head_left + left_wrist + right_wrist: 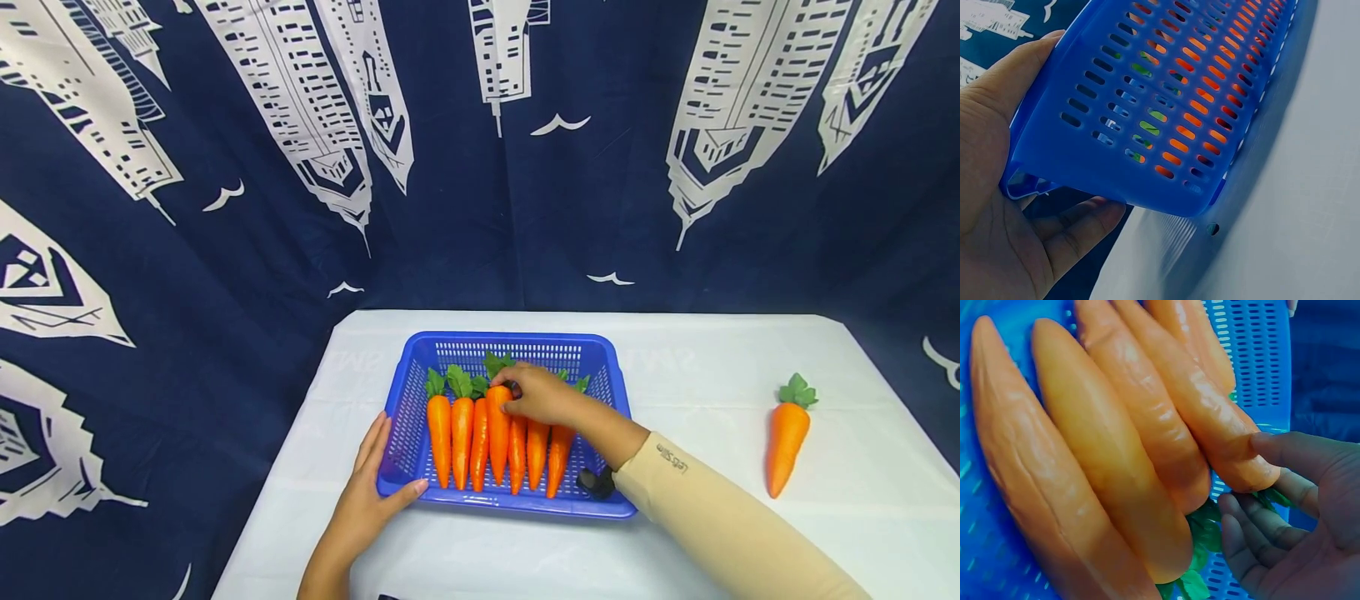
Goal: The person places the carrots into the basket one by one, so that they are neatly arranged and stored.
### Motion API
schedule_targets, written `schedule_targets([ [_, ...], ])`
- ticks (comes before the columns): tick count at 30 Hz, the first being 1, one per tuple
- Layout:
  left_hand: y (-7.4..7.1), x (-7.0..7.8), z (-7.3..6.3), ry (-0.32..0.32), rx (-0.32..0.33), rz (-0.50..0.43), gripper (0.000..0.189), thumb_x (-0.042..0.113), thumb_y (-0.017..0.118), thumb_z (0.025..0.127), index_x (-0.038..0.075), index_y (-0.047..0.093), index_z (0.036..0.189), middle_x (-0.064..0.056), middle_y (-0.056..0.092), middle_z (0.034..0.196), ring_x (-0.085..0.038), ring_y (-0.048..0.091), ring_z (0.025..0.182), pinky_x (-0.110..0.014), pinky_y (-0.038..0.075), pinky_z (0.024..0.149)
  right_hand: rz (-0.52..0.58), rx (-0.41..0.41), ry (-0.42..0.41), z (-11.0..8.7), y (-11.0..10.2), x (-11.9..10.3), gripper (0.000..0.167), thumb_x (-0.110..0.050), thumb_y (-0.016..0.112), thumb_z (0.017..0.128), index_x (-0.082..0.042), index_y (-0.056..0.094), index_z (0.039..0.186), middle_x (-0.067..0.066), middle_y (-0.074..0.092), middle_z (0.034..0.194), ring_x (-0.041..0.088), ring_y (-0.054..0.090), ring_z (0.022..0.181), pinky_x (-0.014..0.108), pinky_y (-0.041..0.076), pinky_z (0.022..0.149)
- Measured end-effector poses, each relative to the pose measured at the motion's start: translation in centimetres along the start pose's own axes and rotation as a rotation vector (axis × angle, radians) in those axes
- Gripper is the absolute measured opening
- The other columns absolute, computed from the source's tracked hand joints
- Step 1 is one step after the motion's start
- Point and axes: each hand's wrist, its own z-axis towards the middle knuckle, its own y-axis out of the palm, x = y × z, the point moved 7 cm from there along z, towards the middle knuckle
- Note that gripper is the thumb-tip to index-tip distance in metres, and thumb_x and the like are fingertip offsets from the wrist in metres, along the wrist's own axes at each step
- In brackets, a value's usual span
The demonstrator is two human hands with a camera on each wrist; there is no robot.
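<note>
A blue plastic basket [517, 500] with slotted walls holds several orange carrots [439, 437] with green leafy tops, laid side by side. My left hand [365, 496] holds its near left corner, thumb at the front rim and fingers along the left side. In the left wrist view the palm [991, 250] is close around that corner. Over the middle of the row, my right hand [543, 393] pinches one carrot [498, 425] near its leafy end. Its thumb lies on the carrot's thick end [1247, 469] in the right wrist view, with fingers beneath.
One more carrot [787, 446] lies apart on the white table [697, 367], right of the basket. A dark blue cloth [517, 225] with white building prints hangs behind the table. A black device [596, 483] shows beside the right forearm.
</note>
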Motion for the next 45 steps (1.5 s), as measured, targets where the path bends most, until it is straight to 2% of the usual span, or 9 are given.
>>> schedule_targets([
  [6, 0.0, 0.0, 0.0, -0.006, -0.001, 0.002, 0.104, 0.040, 0.082, 0.084, 0.025, 0.016, 0.164, 0.010, 0.005, 0.171, -0.037, 0.015, 0.158, -0.069, 0.018, 0.119, -0.059, -0.044, -0.008, 0.2, 0.6, 0.1, 0.027, -0.018, 0.076, 0.090, -0.019, 0.071, 0.117, 0.004, 0.063, 0.106, 0.018, 0.057, 0.087, 0.037, 0.051, 0.085],
  [9, 0.0, 0.0, 0.0, -0.009, -0.002, 0.003, 0.104, 0.041, 0.081, 0.084, 0.026, 0.016, 0.163, 0.011, 0.005, 0.171, -0.037, 0.015, 0.158, -0.069, 0.019, 0.119, -0.085, -0.063, -0.006, 0.2, 0.9, 0.2, 0.026, -0.019, 0.076, 0.090, -0.020, 0.071, 0.116, 0.004, 0.065, 0.110, 0.020, 0.060, 0.093, 0.040, 0.052, 0.090],
  [13, 0.0, -0.1, 0.0, -0.014, -0.003, 0.005, 0.104, 0.042, 0.081, 0.084, 0.028, 0.016, 0.163, 0.011, 0.004, 0.171, -0.037, 0.015, 0.158, -0.069, 0.020, 0.118, -0.093, -0.058, 0.003, 0.1, 0.8, 0.2, 0.027, -0.019, 0.076, 0.090, -0.019, 0.071, 0.117, 0.007, 0.068, 0.118, 0.026, 0.063, 0.109, 0.046, 0.052, 0.100],
  [17, 0.1, -0.1, 0.0, -0.019, -0.005, 0.002, 0.104, 0.042, 0.081, 0.084, 0.028, 0.016, 0.163, 0.011, 0.004, 0.171, -0.037, 0.015, 0.158, -0.069, 0.020, 0.118, -0.092, -0.060, 0.008, 0.1, 0.9, 0.3, 0.027, -0.018, 0.076, 0.090, -0.019, 0.071, 0.117, 0.006, 0.068, 0.116, 0.025, 0.063, 0.107, 0.046, 0.052, 0.099],
  [21, 0.1, -0.1, 0.0, -0.019, -0.006, -0.003, 0.104, 0.042, 0.081, 0.084, 0.028, 0.016, 0.163, 0.011, 0.004, 0.171, -0.037, 0.015, 0.158, -0.069, 0.020, 0.118, -0.071, -0.073, -0.001, 0.1, 0.9, 0.5, 0.030, -0.018, 0.077, 0.089, -0.019, 0.071, 0.118, 0.006, 0.067, 0.115, 0.020, 0.060, 0.099, 0.042, 0.053, 0.095],
  [26, 0.1, -0.1, 0.0, -0.015, -0.006, -0.005, 0.104, 0.042, 0.081, 0.084, 0.027, 0.016, 0.163, 0.011, 0.005, 0.171, -0.037, 0.015, 0.158, -0.068, 0.020, 0.119, 0.045, -0.071, 0.001, -0.1, 0.0, 0.9, 0.038, -0.020, 0.076, 0.090, -0.017, 0.069, 0.127, 0.013, 0.064, 0.122, 0.018, 0.060, 0.092, 0.036, 0.053, 0.087],
  [30, 0.1, -0.2, 0.0, -0.009, -0.002, -0.002, 0.104, 0.041, 0.082, 0.084, 0.027, 0.016, 0.163, 0.011, 0.005, 0.171, -0.037, 0.016, 0.158, -0.068, 0.020, 0.119, 0.145, -0.002, -0.010, -0.5, -1.7, 0.7, 0.037, -0.019, 0.073, 0.092, -0.014, 0.069, 0.128, 0.014, 0.065, 0.127, 0.022, 0.064, 0.096, 0.036, 0.056, 0.086],
  [36, 0.2, -0.1, 0.1, 0.005, 0.000, 0.000, 0.104, 0.039, 0.082, 0.084, 0.025, 0.017, 0.163, 0.009, 0.006, 0.171, -0.036, 0.016, 0.158, -0.068, 0.019, 0.120, 0.242, 0.156, 0.029, -1.9, -4.3, 0.7, 0.035, -0.024, 0.072, 0.093, -0.017, 0.069, 0.128, 0.013, 0.061, 0.133, 0.024, 0.067, 0.103, 0.038, 0.059, 0.082],
  [45, 0.1, -0.2, -0.1, -0.002, 0.002, 0.002, 0.104, 0.043, 0.082, 0.084, 0.025, 0.017, 0.163, 0.009, 0.005, 0.171, -0.037, 0.016, 0.157, -0.068, 0.020, 0.119, 0.323, 0.342, 0.005, -5.2, -8.6, 0.6, 0.037, -0.024, 0.070, 0.096, -0.014, 0.065, 0.131, 0.015, 0.064, 0.130, 0.026, 0.070, 0.105, 0.043, 0.061, 0.091],
])
